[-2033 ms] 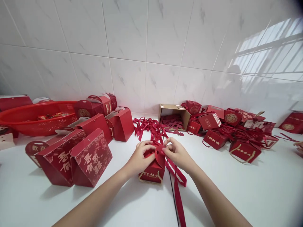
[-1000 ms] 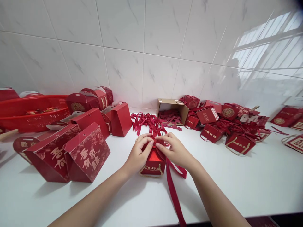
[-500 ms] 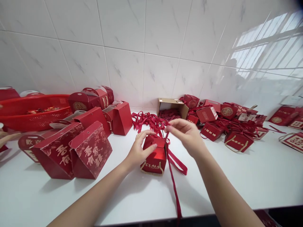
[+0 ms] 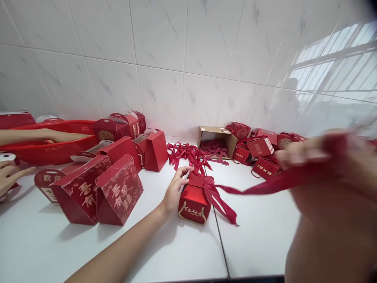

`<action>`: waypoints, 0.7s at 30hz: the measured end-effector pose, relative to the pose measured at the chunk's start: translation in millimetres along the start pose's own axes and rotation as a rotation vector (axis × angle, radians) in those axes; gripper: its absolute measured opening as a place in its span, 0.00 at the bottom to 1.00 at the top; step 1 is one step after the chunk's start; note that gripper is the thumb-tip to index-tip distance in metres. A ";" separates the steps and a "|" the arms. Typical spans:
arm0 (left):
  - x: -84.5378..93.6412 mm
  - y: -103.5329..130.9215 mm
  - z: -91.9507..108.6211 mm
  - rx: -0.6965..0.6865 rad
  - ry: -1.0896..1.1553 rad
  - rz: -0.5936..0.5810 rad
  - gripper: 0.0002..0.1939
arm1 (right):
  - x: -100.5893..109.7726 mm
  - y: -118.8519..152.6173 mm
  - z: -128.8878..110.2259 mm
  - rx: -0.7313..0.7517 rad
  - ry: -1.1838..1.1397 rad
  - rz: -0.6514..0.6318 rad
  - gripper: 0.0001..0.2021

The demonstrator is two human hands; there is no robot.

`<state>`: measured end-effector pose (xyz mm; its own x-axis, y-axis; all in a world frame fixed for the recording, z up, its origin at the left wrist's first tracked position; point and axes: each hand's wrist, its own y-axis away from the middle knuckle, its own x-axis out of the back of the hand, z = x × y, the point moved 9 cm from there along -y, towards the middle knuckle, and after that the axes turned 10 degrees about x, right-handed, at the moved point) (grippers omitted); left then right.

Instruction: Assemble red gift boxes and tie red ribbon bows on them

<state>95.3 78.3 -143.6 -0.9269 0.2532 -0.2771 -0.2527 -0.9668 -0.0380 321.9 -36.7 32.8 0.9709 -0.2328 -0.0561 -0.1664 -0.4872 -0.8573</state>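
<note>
A small red gift box (image 4: 193, 196) with gold lettering and a gold cord handle stands upright on the white table before me. Against its left side and top edge my left hand (image 4: 174, 190) grips it with thumb and fingers. My right hand (image 4: 312, 157), smeared by motion, is out to the right with its fingers closed round a dark red ribbon (image 4: 253, 190). That ribbon runs taut from the top of the box to the hand. A loose ribbon end (image 4: 225, 210) lies on the table beside the box.
Red boxes (image 4: 119, 192) stand to the left, near a red plastic basket (image 4: 59, 155). Another person's hands (image 4: 8, 177) are at the far left. Behind are loose ribbons (image 4: 188, 153) and an open cardboard box (image 4: 216, 129). Several red boxes (image 4: 259, 147) are heaped right.
My right hand has swung right and nearer, drawing the ribbon out sideways from the box. My left hand stays at the box. Another person's arm now reaches into the red basket.
</note>
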 end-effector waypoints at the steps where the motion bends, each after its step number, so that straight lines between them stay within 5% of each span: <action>1: 0.5 -0.1 0.2 -0.011 0.023 0.007 0.15 | -12.2 6.3 17.0 -0.075 -0.043 0.041 0.05; 4: 1.1 -0.5 -0.4 -0.023 0.111 0.014 0.16 | -82.5 38.4 79.6 -0.348 0.104 -0.289 0.06; 7: -0.4 -0.3 -1.4 -0.017 0.161 -0.003 0.16 | -121.6 69.5 125.7 -0.434 0.278 -0.513 0.08; 11: -3.4 0.6 -3.5 -0.008 0.191 -0.039 0.16 | -132.8 86.7 151.1 -0.456 0.298 -0.554 0.07; 21: -3.6 0.5 -7.6 -0.010 0.255 -0.050 0.15 | -140.5 83.8 137.7 -0.384 0.208 -0.603 0.08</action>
<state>100.6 76.7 -150.0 -0.8132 0.2846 -0.5077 -0.2924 -0.9540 -0.0665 195.3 71.1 -101.6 0.8663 0.0325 0.4984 0.3000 -0.8317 -0.4672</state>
